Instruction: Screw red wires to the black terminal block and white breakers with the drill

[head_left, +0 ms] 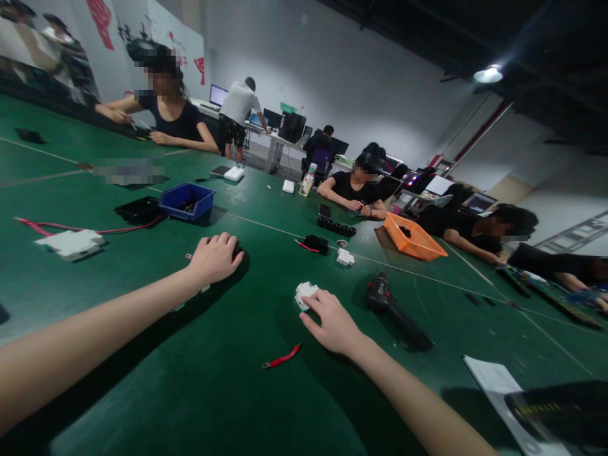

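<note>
My left hand [213,258] curls over a small black object [237,249] on the green table; the palm and fingers hide most of it. Bits of another item show beneath my left wrist. My right hand [335,322] has its fingertips on a white circuit breaker [304,294], with the thumb at its near side. A short red cable [283,358] with a metal lug lies in front of my right hand. To the right of that hand rests a black cordless screwdriver [396,310].
At left are a blue bin [187,201] with small dark parts, a black tray [137,209] and a white breaker [71,244] with red wire. Farther back stand an orange basket [411,237] and a bottle [308,180]. Papers [496,380] lie right. Several people sit around the table.
</note>
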`<state>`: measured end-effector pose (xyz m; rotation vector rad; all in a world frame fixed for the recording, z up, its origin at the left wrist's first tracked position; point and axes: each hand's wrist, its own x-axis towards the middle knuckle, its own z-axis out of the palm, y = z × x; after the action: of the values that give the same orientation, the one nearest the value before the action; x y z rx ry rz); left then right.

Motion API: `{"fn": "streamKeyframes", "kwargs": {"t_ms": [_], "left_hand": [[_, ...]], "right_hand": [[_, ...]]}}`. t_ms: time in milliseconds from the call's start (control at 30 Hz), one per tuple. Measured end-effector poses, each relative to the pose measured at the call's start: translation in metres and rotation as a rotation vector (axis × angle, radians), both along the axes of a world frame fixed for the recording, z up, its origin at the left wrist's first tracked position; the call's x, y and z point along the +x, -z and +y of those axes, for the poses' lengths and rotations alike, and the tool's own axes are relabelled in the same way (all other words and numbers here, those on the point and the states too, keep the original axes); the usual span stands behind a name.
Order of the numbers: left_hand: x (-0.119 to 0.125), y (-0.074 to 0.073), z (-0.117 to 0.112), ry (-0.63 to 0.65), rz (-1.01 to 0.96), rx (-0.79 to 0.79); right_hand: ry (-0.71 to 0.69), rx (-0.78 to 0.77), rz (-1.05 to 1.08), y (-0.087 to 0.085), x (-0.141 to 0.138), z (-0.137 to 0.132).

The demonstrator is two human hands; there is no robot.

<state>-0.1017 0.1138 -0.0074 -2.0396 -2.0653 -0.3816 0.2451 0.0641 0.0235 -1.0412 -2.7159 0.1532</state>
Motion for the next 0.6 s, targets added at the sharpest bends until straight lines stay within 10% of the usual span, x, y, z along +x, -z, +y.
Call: {"fn": "streamKeyframes", "kwargs": {"t_ms": [167, 600], "left_hand": [[0.001, -0.001, -0.001, -0.004, -0.001, 0.001], [0.001, -0.005, -0.003, 0.078, 0.067, 0.015]], "right_hand": [[-0.055, 0.068, 0.043, -0.009, -0.007, 0.016], [0.387, 0.112, -0.139, 0.015, -0.037, 0.163]]}}
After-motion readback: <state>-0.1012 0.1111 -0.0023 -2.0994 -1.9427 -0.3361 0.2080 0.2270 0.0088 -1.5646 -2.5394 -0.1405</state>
